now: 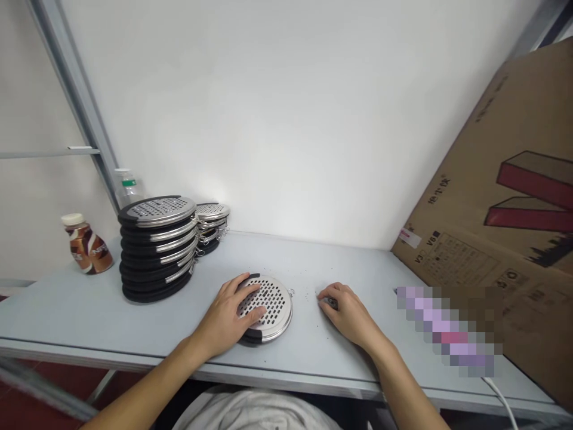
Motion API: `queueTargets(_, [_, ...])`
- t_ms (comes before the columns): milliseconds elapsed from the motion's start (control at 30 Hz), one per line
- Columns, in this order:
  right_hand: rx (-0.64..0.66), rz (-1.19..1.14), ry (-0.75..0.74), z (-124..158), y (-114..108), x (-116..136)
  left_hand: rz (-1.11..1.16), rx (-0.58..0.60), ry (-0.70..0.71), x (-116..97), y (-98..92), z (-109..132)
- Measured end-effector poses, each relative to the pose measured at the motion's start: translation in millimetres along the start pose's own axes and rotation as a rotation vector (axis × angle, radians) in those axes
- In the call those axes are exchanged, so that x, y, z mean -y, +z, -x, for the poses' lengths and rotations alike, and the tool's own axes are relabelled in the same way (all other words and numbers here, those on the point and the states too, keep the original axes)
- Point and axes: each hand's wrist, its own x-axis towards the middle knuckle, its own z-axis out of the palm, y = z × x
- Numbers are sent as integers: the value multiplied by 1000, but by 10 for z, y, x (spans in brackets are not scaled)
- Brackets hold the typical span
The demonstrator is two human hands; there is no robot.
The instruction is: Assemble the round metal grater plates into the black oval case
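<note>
A round perforated metal disc with a black rim (pixel 273 301) lies flat on the grey table (pixel 89 316) in front of me. My left hand (pixel 230 316) rests on its left half, fingers spread flat across the holes. To the right of the disc, my right hand (pixel 347 310) lies on the table with fingers curled over a small dark piece (pixel 330 302) that I cannot make out. A small metal loop sticks out at the disc's right edge.
A tall stack of the same discs (pixel 156 248) stands at the back left, with a shorter stack (pixel 212 224) behind it. A brown drink bottle (pixel 87 245) and a clear bottle (pixel 128 188) stand nearby. A large cardboard box (pixel 505 227) leans at the right.
</note>
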Motion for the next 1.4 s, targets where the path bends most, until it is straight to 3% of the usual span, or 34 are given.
queueTargets(467, [-23,38,-26,-2,10,-4,46,9,-51,66,14,-32])
queueTargets(700, [-122,-147,-44,92,16,402,62,-20,-51,102,57,-46])
queueTargets(867, [50,-274,-196,203,192,666,84,-58,-37,119,78,-39])
queueTargets(967, [21,-334,-219,204,360,645,204,-59,-18,127,50,-36])
queueTargets(1133, [-89,-690,-38,102,456,540,403,-61,51,129,43,-28])
queueTargets(1267, [-121,-979,158,36,369,522,405,-35,-14,61,55,-6])
queueTargets(1400, [-150,-1057,309,26,313,559,559,-75,-31,18,59,-20])
